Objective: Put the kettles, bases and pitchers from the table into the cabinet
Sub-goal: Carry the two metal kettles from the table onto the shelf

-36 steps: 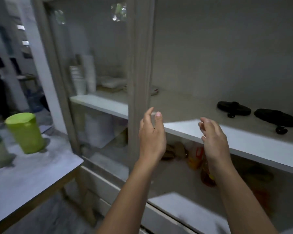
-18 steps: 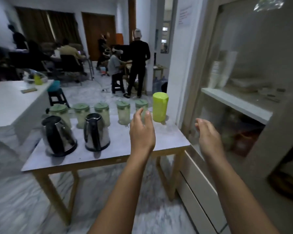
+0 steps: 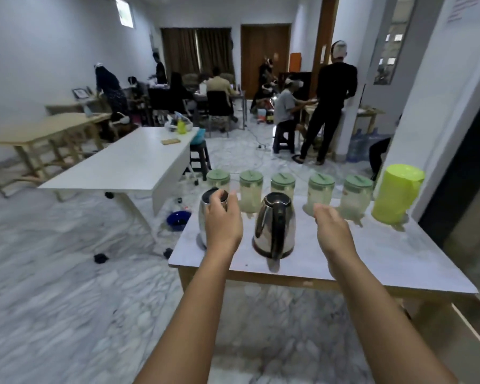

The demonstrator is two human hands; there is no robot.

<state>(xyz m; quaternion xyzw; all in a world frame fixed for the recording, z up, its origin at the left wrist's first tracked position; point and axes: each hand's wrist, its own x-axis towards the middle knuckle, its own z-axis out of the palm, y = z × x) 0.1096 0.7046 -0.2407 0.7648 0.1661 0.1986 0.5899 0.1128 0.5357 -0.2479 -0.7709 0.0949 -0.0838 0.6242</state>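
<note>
**Ana:** Marble floor, a busy room behind, and the worktop in front carrying everything that has yet to go into the cabinet.

**Ben:** What sits on it?

**Ana:** Two steel kettles near the front edge: the left kettle and the right kettle, handle turned toward the person. Behind them runs a row of five clear pitchers with green lids, and a lime pitcher at the far right end.

**Ben:** And the hands?

**Ana:** The left hand is in front of the left kettle, fingers loosely bent near its black lid; whether it touches cannot be told, and it grips nothing visibly. The right hand hovers with relaxed fingers just right of the right kettle, holding nothing.

**Ben:** Why there?

**Ana:** Likely a two-handed pick, one kettle each. The kettles stand nearest, so taking them first would clear the reach to the pitchers.

**Ben:** Anything in the way?

**Ana:** The pitchers stand close behind the kettles, so a careless lift could knock one. No bases show on the worktop. The cabinet is barely in view at the right edge. A long white table, stools and people stand well apart.
</note>
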